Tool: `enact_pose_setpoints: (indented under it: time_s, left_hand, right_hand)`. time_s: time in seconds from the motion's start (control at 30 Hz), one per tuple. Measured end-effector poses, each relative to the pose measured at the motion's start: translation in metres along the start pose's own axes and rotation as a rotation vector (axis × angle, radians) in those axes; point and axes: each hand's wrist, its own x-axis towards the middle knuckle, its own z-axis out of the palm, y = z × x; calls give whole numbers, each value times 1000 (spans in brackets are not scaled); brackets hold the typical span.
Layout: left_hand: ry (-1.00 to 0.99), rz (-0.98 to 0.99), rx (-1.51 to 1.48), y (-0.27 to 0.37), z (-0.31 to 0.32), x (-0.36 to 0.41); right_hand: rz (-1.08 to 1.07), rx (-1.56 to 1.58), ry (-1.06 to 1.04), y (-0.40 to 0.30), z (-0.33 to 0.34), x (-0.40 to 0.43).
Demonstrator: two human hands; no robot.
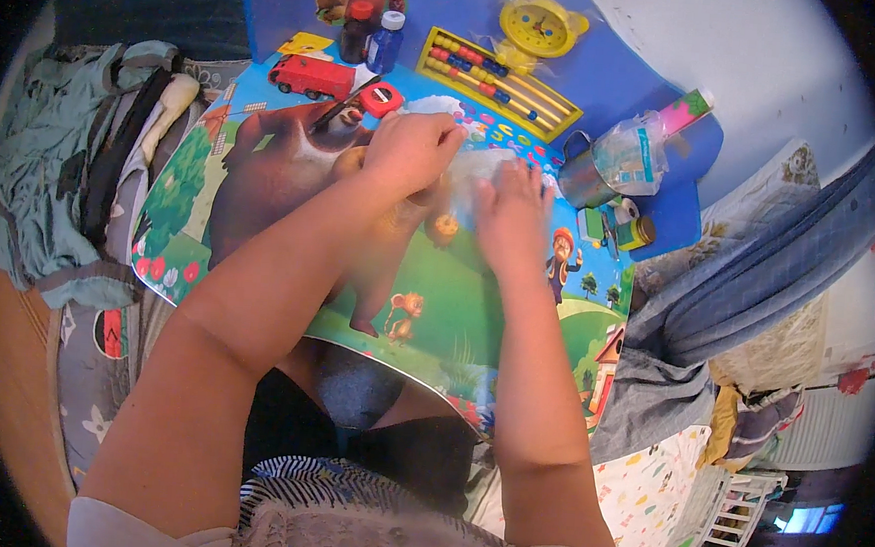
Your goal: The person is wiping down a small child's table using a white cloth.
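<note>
My left hand [415, 152] is curled above the middle of a child's desk with a cartoon-printed top [443, 304]. Its fingers face away, so whether anything is inside them is hidden. To its right, my right hand [515, 210] lies palm down with slightly blurred fingers a little apart. A whitish, thin sheet [474, 169] lies between the two hands, its far part reaching the right fingertips. Just beyond my left hand is a crumpled white piece [434, 106]. A red tape measure [380, 99] sits close to that hand's knuckles.
At the back stand a red toy bus [314, 76], a dark red-capped bottle [357, 34], a blue bottle [385, 43] and an abacus [498, 82] below a yellow clock [539, 25]. A metal mug [586, 173], plastic packet [633, 154] and small jar [637, 233] are right. Clothes [46, 167] lie left.
</note>
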Motion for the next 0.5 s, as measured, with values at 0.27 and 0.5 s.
enact_pose_setpoints:
  time_s: [0.27,0.5]
  left_hand:
    - [9,7,14,-4,3,1]
    - [6,13,18,-1,1,1]
  right_hand:
    - [-252,166,-138,-14,-12,4]
    - [-222,70,-61,-13,-10,-2]
